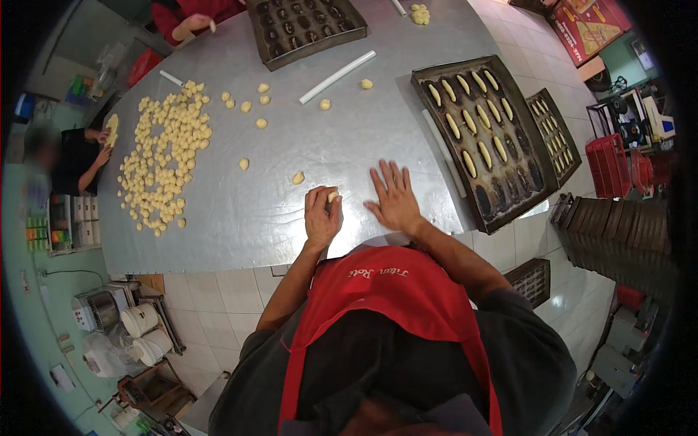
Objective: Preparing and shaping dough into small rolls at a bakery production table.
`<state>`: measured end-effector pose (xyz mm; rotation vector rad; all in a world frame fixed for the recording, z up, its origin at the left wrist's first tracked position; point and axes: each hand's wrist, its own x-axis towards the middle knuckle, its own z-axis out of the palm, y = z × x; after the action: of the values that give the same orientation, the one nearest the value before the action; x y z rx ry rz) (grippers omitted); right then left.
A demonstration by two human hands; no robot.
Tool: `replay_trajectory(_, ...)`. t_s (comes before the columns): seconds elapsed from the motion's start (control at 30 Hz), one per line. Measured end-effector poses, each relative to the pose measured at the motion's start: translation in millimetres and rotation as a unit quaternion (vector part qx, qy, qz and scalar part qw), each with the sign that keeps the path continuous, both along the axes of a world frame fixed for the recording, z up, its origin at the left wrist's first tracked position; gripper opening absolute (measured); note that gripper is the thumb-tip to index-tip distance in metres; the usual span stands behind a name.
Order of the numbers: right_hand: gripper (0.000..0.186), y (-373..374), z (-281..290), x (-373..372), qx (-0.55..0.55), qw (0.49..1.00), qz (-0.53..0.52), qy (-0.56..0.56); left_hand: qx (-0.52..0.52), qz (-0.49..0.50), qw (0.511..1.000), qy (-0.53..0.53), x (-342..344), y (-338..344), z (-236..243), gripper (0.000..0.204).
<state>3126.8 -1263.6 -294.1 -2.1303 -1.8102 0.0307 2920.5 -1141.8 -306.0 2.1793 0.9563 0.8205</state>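
Near the front edge of the metal table (240, 218), my left hand (320, 218) is closed with its fingers curled. A small pale dough ball (332, 197) shows between its thumb and forefinger. My right hand (396, 198) lies open on the tabletop beside it, palm down with fingers spread. What is under that palm is hidden. One loose dough ball (297, 177) sits just beyond my left hand. Farther left spreads a large heap of dough balls (163, 156). To my right, a dark baking tray (518, 195) holds rows of dough sticks (467, 121), with bare hollows at its near end.
A white rod (337, 77) lies across the far middle; another pale rod (444, 152) lies beside the tray. A second moulded tray (305, 29) stands at the far edge near a co-worker's hand (193, 26). Another person (73, 156) handles dough at the left. Stacked trays (611, 236) stand right.
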Motion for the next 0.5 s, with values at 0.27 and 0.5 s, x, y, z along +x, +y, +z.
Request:
replay_trajectory(0.27, 0.039, -67.7, 13.5, 26.9, 0.032, 0.992, -0.003, 0.124, -0.027, 0.007, 1.000, -0.007, 8.6, -2.4, 8.8, 0.022)
replay_trajectory(0.5, 0.015, -77.0, 72.9, 149.8, 0.115, 0.962, -0.162, 0.185, -0.236, 0.075, 0.948, -0.203, -2.6, 10.6, -12.5, 0.041)
